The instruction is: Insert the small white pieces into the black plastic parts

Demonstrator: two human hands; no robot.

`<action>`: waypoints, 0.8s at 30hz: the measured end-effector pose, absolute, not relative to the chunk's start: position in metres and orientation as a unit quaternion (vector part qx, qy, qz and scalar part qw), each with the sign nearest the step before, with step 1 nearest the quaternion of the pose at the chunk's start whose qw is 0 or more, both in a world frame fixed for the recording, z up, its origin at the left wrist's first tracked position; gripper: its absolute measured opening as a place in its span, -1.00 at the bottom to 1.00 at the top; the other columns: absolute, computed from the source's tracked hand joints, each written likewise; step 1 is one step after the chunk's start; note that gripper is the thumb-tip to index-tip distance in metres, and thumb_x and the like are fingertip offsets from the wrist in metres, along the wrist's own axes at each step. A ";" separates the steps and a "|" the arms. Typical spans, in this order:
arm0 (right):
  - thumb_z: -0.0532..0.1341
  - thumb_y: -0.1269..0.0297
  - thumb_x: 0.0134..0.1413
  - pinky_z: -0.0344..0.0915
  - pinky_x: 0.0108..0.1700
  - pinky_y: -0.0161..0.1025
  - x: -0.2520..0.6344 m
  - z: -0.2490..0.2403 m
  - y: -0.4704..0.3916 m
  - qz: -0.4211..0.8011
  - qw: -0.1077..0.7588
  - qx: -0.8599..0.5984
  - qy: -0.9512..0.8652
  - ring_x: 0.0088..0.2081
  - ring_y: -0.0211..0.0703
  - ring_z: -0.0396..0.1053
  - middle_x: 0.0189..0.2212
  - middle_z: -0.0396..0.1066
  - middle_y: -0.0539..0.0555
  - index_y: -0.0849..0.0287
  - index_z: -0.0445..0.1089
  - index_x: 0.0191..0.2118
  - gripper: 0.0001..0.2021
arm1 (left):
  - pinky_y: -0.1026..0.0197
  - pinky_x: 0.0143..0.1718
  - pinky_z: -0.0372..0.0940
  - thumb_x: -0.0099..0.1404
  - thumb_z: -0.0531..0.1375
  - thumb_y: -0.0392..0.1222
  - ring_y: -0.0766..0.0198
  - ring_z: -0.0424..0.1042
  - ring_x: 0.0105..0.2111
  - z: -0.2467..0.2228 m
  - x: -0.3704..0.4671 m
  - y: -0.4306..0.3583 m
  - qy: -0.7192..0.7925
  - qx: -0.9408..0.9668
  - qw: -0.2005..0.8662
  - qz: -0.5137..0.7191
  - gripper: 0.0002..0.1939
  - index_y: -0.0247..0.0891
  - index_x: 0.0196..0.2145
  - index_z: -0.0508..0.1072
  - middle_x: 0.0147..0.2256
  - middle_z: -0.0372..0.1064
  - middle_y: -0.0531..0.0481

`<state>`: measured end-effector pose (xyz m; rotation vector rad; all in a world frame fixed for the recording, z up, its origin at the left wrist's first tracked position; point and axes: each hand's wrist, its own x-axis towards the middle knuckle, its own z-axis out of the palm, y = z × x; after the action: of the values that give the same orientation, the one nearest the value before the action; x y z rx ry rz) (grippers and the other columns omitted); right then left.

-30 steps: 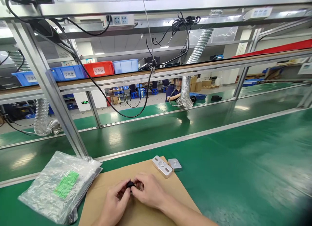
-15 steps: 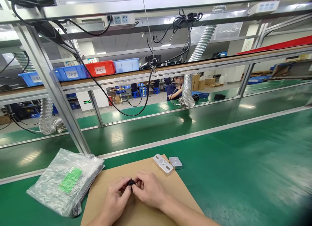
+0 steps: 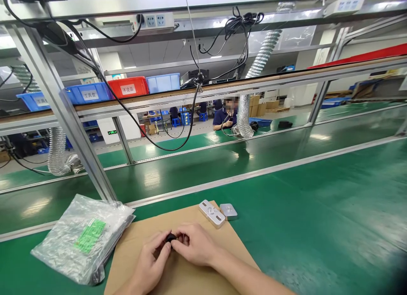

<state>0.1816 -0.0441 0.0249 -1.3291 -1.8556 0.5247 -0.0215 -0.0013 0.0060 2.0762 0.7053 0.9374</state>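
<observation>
Between the fingertips of both hands is a small black rounded part (image 3: 171,237), partly covered, its exact kind unclear. My left hand (image 3: 150,259) pinches it from the left with thumb and fingers. From the other side my right hand (image 3: 195,246) grips it, thumb in front. Both hands are just above a sheet of brown cardboard (image 3: 184,282). Beyond my right hand, at the sheet's far edge, lies a silver metal block (image 3: 211,213) with two slots. A smaller square silver piece (image 3: 228,211) sits beside it.
A clear plastic bag (image 3: 68,244) with a green label lies left of the cardboard on the green bench (image 3: 318,210). A metal frame post (image 3: 68,112) rises behind it. A black cable (image 3: 152,148) hangs in front. Bins, including a red bin (image 3: 129,88), line the shelf. Another person (image 3: 225,117) sits beyond.
The view has shifted slightly. Both hands keep hold of the black part in nearly the same position. The person in the background has moved their arms.
</observation>
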 end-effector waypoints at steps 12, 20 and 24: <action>0.22 0.34 0.13 0.07 -0.45 -0.34 0.185 0.039 -0.054 0.224 0.366 -0.537 -0.726 -0.50 -0.29 0.22 -0.58 0.30 -0.08 0.18 0.28 -0.56 -0.75 | 0.17 -0.18 0.37 0.49 0.10 -0.10 0.11 0.46 -0.24 0.014 -0.024 -0.012 0.237 0.828 0.367 0.353 -0.69 -0.15 0.07 0.54 -0.25 0.48 -0.12; 0.34 0.35 -0.11 -0.02 -0.57 -0.38 0.203 0.049 -0.060 0.319 0.228 -0.498 -0.773 -0.59 -0.34 0.14 -0.64 0.26 -0.16 0.13 0.40 -0.54 -0.89 | 0.20 -0.24 0.35 0.49 0.10 -0.07 0.15 0.49 -0.30 0.009 -0.021 -0.001 0.286 0.822 0.333 0.362 -0.73 -0.18 -0.14 0.58 -0.31 0.51 -0.07; 0.32 0.32 -0.12 0.08 -0.52 -0.36 0.202 0.049 -0.063 0.342 0.206 -0.485 -0.778 -0.54 -0.27 0.25 -0.57 0.38 -0.09 0.12 0.47 -0.47 -0.97 | 0.16 -0.29 0.38 0.49 0.06 -0.16 0.12 0.48 -0.35 0.019 -0.013 -0.003 0.294 0.829 0.274 0.389 -0.72 -0.25 -0.14 0.57 -0.32 0.51 -0.09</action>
<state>0.2016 -0.0625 0.0487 -1.3516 -2.1673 0.9521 -0.0126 -0.0026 0.0194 2.2302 0.7897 1.0466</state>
